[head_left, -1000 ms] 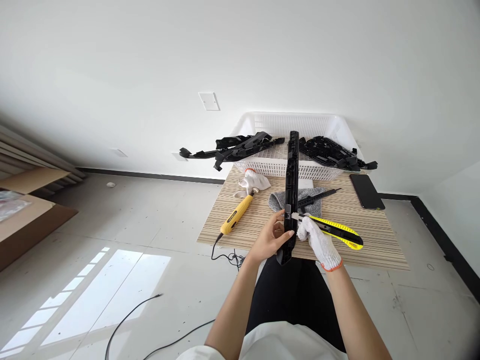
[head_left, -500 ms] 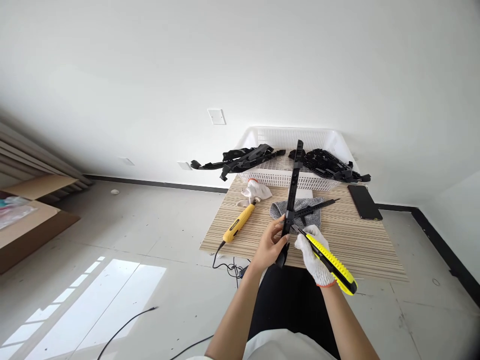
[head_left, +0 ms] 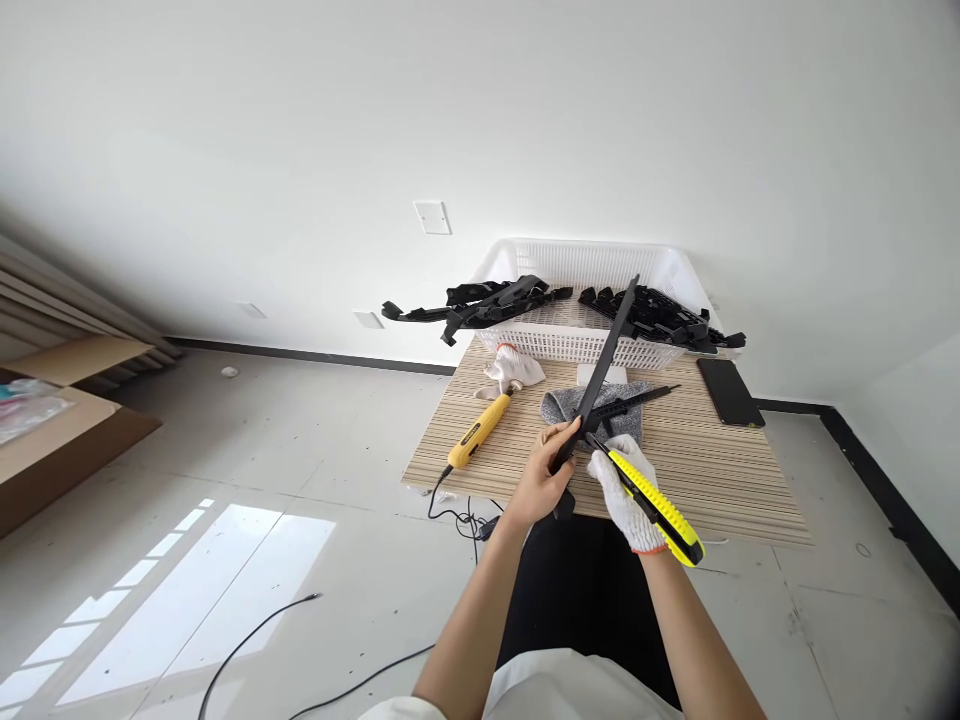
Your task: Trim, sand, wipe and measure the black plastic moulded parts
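My bare left hand (head_left: 543, 474) is closed around the lower end of a long black plastic strip (head_left: 609, 358), which slants up and to the right over the table. In my right hand (head_left: 627, 500), which wears a white knit glove with an orange cuff, is a yellow and black utility knife (head_left: 657, 504). Its tip points at the strip just beside my left fingers; whether it touches cannot be made out. Below the strip lies a grey cloth (head_left: 559, 404) with another thin black part (head_left: 637, 401) on it.
Behind, a white plastic basket (head_left: 517, 345) bears several black plastic parts (head_left: 495, 303) on both sides. A yellow corded tool (head_left: 480, 432) and a white glove (head_left: 514, 368) lie left on the striped table (head_left: 720, 480); a black phone (head_left: 729, 392) lies right. Cables (head_left: 259, 630) trail on the floor.
The strip has turned in my left hand: its smooth side now shows, and its far end leans further right. Both hands appear slightly higher, with the knife still near the strip.
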Demonstrator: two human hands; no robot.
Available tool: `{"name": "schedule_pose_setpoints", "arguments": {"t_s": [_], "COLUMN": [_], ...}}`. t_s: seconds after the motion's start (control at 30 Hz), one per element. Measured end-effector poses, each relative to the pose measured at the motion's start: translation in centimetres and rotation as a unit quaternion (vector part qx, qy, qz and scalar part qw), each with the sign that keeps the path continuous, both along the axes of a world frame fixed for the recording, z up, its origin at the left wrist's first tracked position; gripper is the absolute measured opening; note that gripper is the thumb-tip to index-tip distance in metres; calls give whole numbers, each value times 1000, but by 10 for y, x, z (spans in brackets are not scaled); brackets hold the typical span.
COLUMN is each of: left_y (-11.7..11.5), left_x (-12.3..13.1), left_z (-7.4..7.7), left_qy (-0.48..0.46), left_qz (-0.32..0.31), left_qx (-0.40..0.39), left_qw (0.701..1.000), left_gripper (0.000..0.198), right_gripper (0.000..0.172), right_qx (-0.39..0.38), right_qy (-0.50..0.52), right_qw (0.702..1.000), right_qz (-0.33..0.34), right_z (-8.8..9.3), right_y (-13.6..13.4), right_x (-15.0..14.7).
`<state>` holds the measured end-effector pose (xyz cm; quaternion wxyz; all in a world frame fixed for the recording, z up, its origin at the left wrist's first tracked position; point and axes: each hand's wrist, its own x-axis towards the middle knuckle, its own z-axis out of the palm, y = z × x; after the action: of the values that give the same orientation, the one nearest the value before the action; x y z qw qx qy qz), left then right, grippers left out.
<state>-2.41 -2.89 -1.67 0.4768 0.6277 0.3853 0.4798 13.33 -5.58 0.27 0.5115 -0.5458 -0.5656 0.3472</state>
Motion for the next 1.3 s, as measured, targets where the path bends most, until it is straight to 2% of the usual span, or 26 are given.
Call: {"name": "schedule_pose_setpoints", "arguments": {"t_s": [0.13, 0.3, 0.47, 0.63, 0.8, 0.97, 1.03, 1.2, 1.3], "left_y": [2, 2, 2, 1, 0, 2, 3, 5, 4], "left_x": [0, 0, -2, -2, 2, 4, 3, 1, -1], "left_z": [-3, -4, -3, 0, 1, -2, -3, -6, -7], "left_qy": [-9, -20, -9, -12, -75, 13, 23, -31, -37], "left_qz": [7, 1, 0, 5, -15, 11, 13, 12, 4], "left_qx": [10, -2, -5, -38, -84, -91, -90, -140, -166], "left_qw": [1000, 1000, 1000, 999, 994, 996, 996, 990, 985], "left_gripper": [59, 58, 56, 50, 49, 38, 38, 46, 47], "right_gripper": [24, 28, 30, 31, 24, 26, 27, 29, 30], "right_qx": [3, 2, -5, -5, -3, 14, 16, -28, -35], "right_qy": [-23, 63, 83, 69, 65, 70, 80, 72, 73], "right_qw": [1000, 998, 996, 996, 995, 996, 995, 991, 993], "right_qz": [-11, 13, 26, 60, 77, 61, 60, 104, 83], "right_z": [-4, -4, 5, 5, 5, 8, 8, 4, -1], "right_y": [1, 2, 1, 3, 3, 2, 2, 6, 8], "right_x": [1, -3, -5, -1, 1, 1, 3, 10, 13]}}
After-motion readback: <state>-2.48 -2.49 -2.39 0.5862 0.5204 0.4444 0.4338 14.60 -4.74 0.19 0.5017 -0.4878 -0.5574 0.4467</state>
